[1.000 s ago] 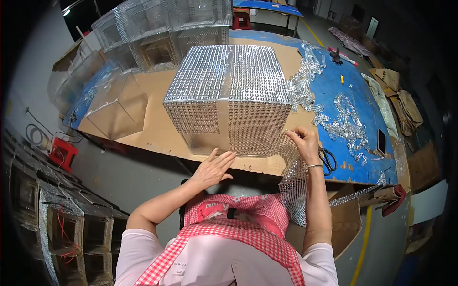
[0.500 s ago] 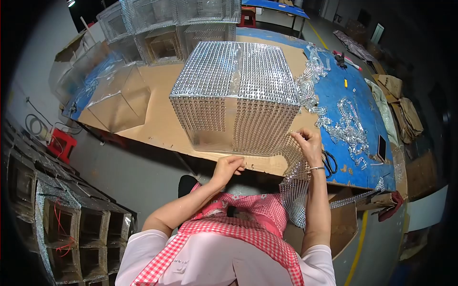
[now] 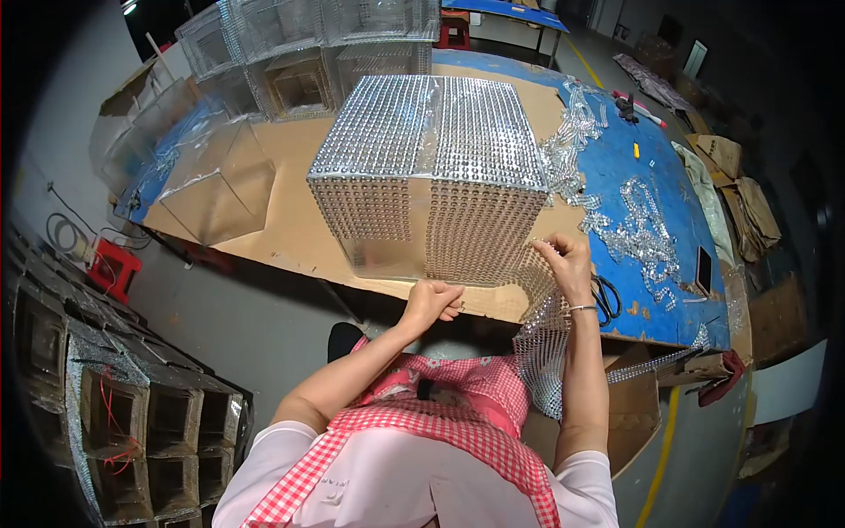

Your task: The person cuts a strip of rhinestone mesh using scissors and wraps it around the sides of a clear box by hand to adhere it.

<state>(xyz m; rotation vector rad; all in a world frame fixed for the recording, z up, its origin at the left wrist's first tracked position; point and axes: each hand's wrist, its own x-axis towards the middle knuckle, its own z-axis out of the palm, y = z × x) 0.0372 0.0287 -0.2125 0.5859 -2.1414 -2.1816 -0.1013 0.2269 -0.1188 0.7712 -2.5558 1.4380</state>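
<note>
A clear box covered with silver rhinestone mesh stands in front of me on cardboard. Its near face has a bare see-through patch at the lower left. My right hand is closed in a pinch on the upper edge of a rhinestone mesh sheet, which hangs over the table edge beside the box's near right corner. Just below the box's near bottom edge is my left hand, its fingers pressed together. Whatever may be between those fingertips is too small to make out.
Loose rhinestone strips, a phone and a black cord lie on the blue table to the right. A plain clear box sits at the left. Finished-looking boxes are stacked behind; more frames stand on the floor at lower left.
My left hand has moved a little to the right and up along the table edge. The box appears shifted slightly left. My right hand keeps its pinch on the mesh.
</note>
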